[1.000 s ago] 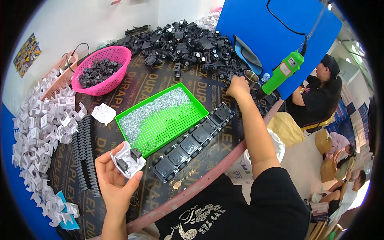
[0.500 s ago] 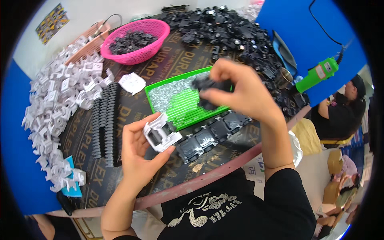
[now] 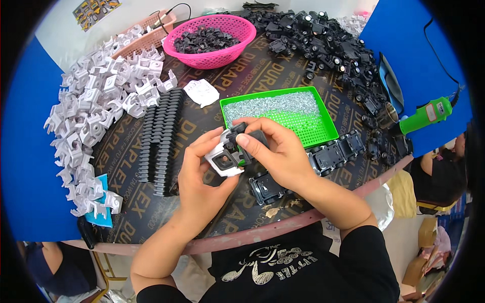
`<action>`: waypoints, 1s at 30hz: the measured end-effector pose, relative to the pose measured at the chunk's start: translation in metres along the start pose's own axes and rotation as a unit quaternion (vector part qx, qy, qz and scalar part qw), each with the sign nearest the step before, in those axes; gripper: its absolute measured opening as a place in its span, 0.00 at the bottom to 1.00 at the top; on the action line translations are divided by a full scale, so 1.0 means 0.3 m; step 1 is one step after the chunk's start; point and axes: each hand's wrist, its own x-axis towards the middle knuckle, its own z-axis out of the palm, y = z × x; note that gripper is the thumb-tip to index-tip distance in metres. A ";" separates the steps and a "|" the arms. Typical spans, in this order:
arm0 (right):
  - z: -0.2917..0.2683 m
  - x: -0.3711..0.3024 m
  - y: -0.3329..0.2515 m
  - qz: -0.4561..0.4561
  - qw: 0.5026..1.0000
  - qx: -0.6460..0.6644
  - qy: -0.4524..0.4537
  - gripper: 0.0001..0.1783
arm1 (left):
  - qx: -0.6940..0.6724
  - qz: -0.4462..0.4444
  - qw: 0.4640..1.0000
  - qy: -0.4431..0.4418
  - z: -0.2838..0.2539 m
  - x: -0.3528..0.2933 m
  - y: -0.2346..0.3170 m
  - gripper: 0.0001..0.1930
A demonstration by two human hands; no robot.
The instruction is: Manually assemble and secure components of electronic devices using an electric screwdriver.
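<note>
My left hand (image 3: 202, 174) grips a white plastic housing (image 3: 223, 160) with a square opening, over the front of the round table. My right hand (image 3: 275, 151) presses a black plastic part (image 3: 247, 136) against the top of that white housing. Both hands meet just in front of the green tray (image 3: 328, 132), which holds a heap of small silver screws (image 3: 273, 106). A row of assembled black units (image 3: 323, 154) lies along the tray's near edge, under my right wrist.
A heap of white housings (image 3: 91, 116) covers the left side. Stacked black ribbed pieces (image 3: 161, 139) lie beside it. A pink basket (image 3: 212, 35) of black parts and a large pile of black parts (image 3: 333, 50) sit at the back. A green power tool (image 3: 424, 116) hangs right.
My right hand went from the black pile at the back, carried a black part over the tray, and now sets it on the white housing in my left hand. The view tilted.
</note>
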 end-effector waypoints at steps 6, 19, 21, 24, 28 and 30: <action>0.003 -0.016 0.002 0.022 0.996 0.084 0.002 0.10 | 0.029 0.017 0.999 0.007 0.005 0.004 0.011 0.34; 0.000 -0.026 -0.033 0.092 0.984 0.148 -0.044 0.10 | 0.038 -0.015 0.999 -0.012 -0.002 0.002 0.039 0.34; 0.002 -0.026 -0.036 0.114 0.980 0.157 -0.046 0.10 | 0.020 -0.041 0.999 -0.018 0.001 -0.001 0.046 0.34; 0.010 -0.036 -0.032 0.083 0.985 0.142 -0.054 0.12 | 0.026 -0.019 0.999 -0.003 0.007 -0.015 0.044 0.33; 0.013 -0.042 -0.017 0.096 0.980 0.163 -0.064 0.15 | 0.009 0.006 1.000 0.013 0.040 -0.019 0.050 0.42; 0.010 -0.046 -0.028 0.107 0.983 0.137 -0.056 0.18 | -0.005 -0.014 1.000 0.005 0.053 -0.019 0.048 0.54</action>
